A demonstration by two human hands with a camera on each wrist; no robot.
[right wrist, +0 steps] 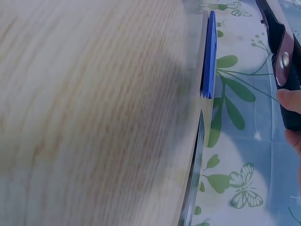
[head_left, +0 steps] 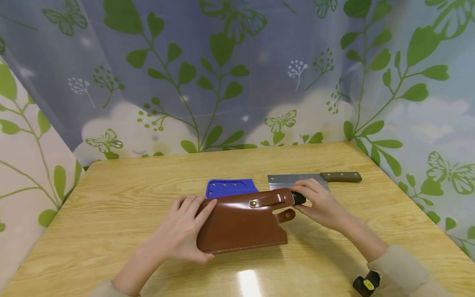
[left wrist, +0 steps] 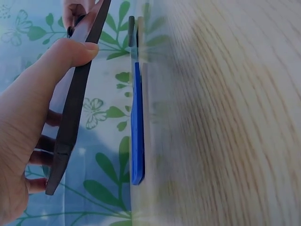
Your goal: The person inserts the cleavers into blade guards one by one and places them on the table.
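Left hand [head_left: 184, 229] grips the left end of a brown leather sheath [head_left: 241, 227], thumb on the lower edge, the sheath held above the wooden table [head_left: 148, 177]. Blue cover [head_left: 230, 187] lies flat beyond it, partly hidden. At the sheath's right end, black handle [head_left: 298, 198] protrudes; right hand [head_left: 324, 207] pinches it. Cleaver [head_left: 339, 177] with brown handle lies behind that hand, well right of the blue cover.

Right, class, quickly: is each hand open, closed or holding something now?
Left hand: holding the brown sheath.
Right hand: holding the black handle.
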